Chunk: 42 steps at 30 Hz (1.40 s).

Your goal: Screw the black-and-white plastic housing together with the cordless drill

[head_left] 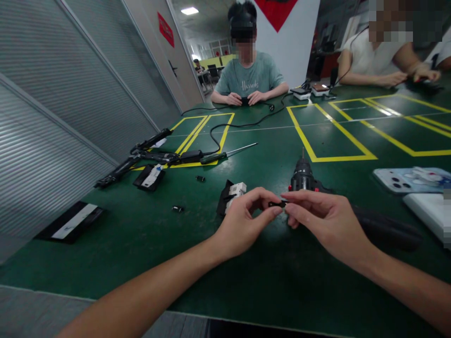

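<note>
Between the fingertips of both hands is a small dark part point(277, 204), too small to name. My left hand point(248, 218) pinches its left end, and my right hand point(319, 213) pinches its right end. Just behind my left hand sits a black and white plastic block point(230, 193). A cordless drill point(302, 176) lies beyond my right hand, its bit pointing away and its body partly covered by that hand. Two small black cylindrical pieces, one nearer point(177, 209) and one farther point(200, 178), rest on the green table point(141, 263) to the left.
A screwdriver point(225, 156) and black jointed bars point(151, 152) lie farther back. Black pieces with white labels, one small point(150, 177) and one flat point(70, 221), are at left. A phone point(405, 180) and white box point(428, 216) stand right. People sit across the table.
</note>
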Motion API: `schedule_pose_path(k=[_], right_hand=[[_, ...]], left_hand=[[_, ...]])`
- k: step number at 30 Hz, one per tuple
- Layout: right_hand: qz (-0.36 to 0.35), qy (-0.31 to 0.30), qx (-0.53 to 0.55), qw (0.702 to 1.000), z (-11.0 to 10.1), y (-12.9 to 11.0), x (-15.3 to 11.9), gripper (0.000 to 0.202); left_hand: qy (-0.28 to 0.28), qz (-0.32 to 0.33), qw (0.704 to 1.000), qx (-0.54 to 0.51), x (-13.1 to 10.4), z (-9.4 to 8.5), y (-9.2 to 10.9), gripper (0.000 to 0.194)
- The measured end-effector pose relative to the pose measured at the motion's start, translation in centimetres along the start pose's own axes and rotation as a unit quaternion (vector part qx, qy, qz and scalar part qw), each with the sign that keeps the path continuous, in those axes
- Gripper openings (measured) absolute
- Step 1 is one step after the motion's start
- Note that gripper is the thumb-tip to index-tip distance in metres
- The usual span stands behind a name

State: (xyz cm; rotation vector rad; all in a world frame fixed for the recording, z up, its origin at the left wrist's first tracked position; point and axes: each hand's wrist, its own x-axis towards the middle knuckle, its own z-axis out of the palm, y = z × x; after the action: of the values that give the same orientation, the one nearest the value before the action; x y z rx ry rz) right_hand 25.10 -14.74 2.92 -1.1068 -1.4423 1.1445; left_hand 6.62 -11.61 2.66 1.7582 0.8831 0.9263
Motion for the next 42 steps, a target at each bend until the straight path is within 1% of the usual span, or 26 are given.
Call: schedule_pose_path(k=[2,5,7,10,13,17,20,23,26,30,34,42], right_hand=[[-0.031,-0.013,-0.03,0.999,0.0,0.3,0.0,0.024],[-0.075,-0.026,-0.082,0.993,0.1,0.5,-0.1,0.025],[-0.082,-0.028,-0.091,0.992,0.1,0.7,-0.2,0.025],[-0.064,-0.019,-0.076,0.995,0.2,0.8,-0.3,0.024],[-0.055,-0.02,-0.091,0.994,0.2,0.6,-0.4,0.02],[-0.108,-0.054,-0.167,0.978,0.2,0.0,-0.4,0.012],[-0.139,-0.066,-0.192,0.969,0.3,-0.2,-0.4,0.011],[-0.151,-0.057,-0.209,0.965,0.2,-0.2,-0.3,0.011],[-0.157,-0.052,-0.218,0.962,0.3,0.1,-0.3,0.012],[-0.146,-0.049,-0.229,0.961,0.3,0.2,-0.4,0.014],[-0.126,-0.042,-0.227,0.965,0.2,0.4,-0.4,0.017],[-0.046,-0.053,-0.159,0.985,-0.2,0.8,-0.4,0.019]], left_hand=[[-0.012,-0.063,0.993,-0.097,0.3,-0.1,-0.2,0.023],[-0.031,-0.12,0.968,-0.216,0.6,-0.1,-0.7,0.022],[-0.041,-0.141,0.949,-0.28,0.6,0.0,-1.0,0.021],[-0.051,-0.163,0.925,-0.341,0.5,0.1,-1.0,0.018],[-0.035,-0.158,0.919,-0.359,0.5,0.0,-0.7,0.017],[-0.027,-0.15,0.923,-0.353,0.6,-0.1,-0.5,0.017],[-0.032,-0.139,0.928,-0.343,0.6,-0.1,-0.8,0.015],[-0.034,-0.106,0.947,-0.3,0.4,-0.1,-1.0,0.015],[-0.024,-0.062,0.967,-0.247,0.1,0.0,-1.0,0.016],[-0.009,-0.019,0.981,-0.192,-0.2,0.3,-0.9,0.016],[-0.012,0.008,0.989,-0.148,-0.3,0.4,-0.7,0.015],[-0.026,0.077,0.994,-0.067,-0.2,-0.1,-0.3,0.013]])
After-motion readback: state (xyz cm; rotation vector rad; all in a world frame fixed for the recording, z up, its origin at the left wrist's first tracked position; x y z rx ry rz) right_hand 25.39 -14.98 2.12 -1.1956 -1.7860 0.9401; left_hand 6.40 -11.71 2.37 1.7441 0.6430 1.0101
